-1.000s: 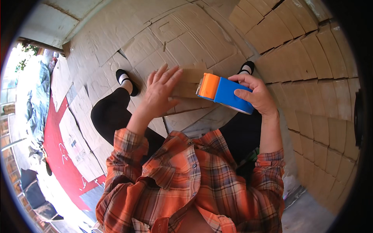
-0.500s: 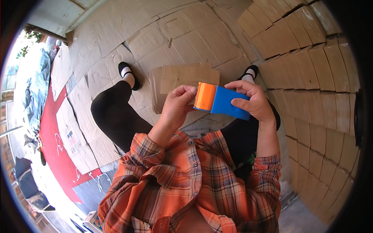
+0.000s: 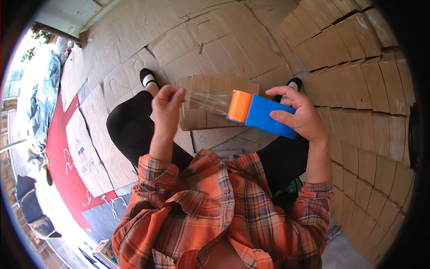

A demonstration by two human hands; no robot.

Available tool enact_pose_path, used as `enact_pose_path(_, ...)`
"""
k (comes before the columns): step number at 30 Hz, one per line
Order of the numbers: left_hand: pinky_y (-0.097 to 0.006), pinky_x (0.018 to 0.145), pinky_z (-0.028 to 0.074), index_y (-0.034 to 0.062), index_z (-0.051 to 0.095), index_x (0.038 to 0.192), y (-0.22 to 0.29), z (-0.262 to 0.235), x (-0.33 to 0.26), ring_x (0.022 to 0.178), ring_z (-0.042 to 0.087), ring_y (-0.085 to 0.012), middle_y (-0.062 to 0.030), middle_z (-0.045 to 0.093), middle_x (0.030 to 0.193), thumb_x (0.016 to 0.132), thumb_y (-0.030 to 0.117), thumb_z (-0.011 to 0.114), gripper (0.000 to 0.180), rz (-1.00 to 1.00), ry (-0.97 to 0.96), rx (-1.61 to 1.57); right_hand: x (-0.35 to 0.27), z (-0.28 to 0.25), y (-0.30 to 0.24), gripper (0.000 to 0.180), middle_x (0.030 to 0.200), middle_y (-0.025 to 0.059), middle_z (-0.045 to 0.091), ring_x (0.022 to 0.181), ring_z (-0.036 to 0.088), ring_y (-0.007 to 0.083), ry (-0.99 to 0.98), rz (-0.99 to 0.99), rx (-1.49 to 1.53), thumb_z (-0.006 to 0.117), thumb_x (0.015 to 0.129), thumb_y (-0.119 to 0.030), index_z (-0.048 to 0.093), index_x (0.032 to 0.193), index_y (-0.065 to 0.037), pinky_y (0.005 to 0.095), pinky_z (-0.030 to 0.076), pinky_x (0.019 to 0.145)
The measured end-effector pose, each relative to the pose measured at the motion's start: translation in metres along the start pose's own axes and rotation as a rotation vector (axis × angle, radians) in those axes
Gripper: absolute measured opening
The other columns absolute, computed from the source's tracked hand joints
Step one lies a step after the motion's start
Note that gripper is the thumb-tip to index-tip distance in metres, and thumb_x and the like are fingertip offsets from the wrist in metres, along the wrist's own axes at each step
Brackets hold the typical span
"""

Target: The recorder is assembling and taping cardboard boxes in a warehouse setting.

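My right hand (image 3: 302, 117) grips a blue tape dispenser (image 3: 265, 117) with an orange front end. A strip of clear tape (image 3: 209, 101) stretches from its orange end to my left hand (image 3: 166, 109), whose fingers pinch the free end. Both hands are raised above a flat folded cardboard box (image 3: 214, 87) that lies between my legs, near my feet in black shoes.
Flattened cardboard sheets (image 3: 179, 40) cover the ground all around. Rows of stacked folded cartons (image 3: 371, 89) fill the right side. A red mat (image 3: 62, 152) and more printed cardboard lie at the left. My checked orange shirt fills the lower middle.
My left hand left the cardboard, came to the dispenser's orange end, then drew away to the left with the tape's end. A clear strip now spans between my hands.
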State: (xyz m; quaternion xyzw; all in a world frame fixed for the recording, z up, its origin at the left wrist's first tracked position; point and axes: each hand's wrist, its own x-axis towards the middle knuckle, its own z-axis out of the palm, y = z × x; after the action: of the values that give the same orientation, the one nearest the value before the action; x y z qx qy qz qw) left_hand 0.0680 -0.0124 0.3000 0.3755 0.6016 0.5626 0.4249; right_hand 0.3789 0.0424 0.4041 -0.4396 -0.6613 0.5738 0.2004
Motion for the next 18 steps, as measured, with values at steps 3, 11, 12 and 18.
enact_pose_path(3,-0.019,0.06,0.039,0.0015,0.061,0.083,-0.002,-0.015,0.013,0.065,0.049,-0.005,0.0032,0.055,0.07,0.088,0.009,0.063,0.01,-0.033,0.015,-0.017,0.004,-0.002,-0.002,0.043,0.079,-0.0007,0.055,0.073,0.051,0.0067,-0.013,0.098,0.016,0.071,0.078,-0.017,0.056,0.117,-0.006,0.0229,0.043,0.067)
enact_pose_path(11,-0.019,0.055,0.036,0.0017,0.061,0.081,-0.024,-0.019,0.031,0.062,0.044,-0.0031,0.0052,0.053,0.068,0.086,0.01,0.066,0.011,0.035,0.076,0.185,0.036,0.006,0.003,0.041,0.074,0.0057,0.056,0.068,0.053,0.0143,-0.007,0.134,-0.163,0.07,0.077,-0.025,0.058,0.112,-0.005,0.029,0.044,0.062)
enact_pose_path(12,-0.019,0.055,0.036,0.0017,0.061,0.081,-0.025,-0.018,0.031,0.062,0.044,-0.0031,0.0052,0.053,0.068,0.086,0.01,0.066,0.011,0.034,0.078,0.186,0.037,0.006,0.0,0.041,0.075,0.0059,0.056,0.068,0.053,0.0148,-0.011,0.138,-0.184,0.07,0.077,-0.025,0.058,0.111,-0.005,0.0292,0.044,0.063)
enact_pose_path(18,-0.02,0.053,0.034,0.0007,0.061,0.082,-0.038,-0.019,0.038,0.061,0.042,-0.0025,0.0056,0.052,0.067,0.086,0.01,0.065,0.011,0.072,0.111,0.224,0.046,0.01,-0.001,0.042,0.078,0.0078,0.057,0.073,0.056,0.017,-0.01,0.138,-0.249,0.069,0.076,-0.028,0.059,0.11,-0.005,0.031,0.046,0.066)
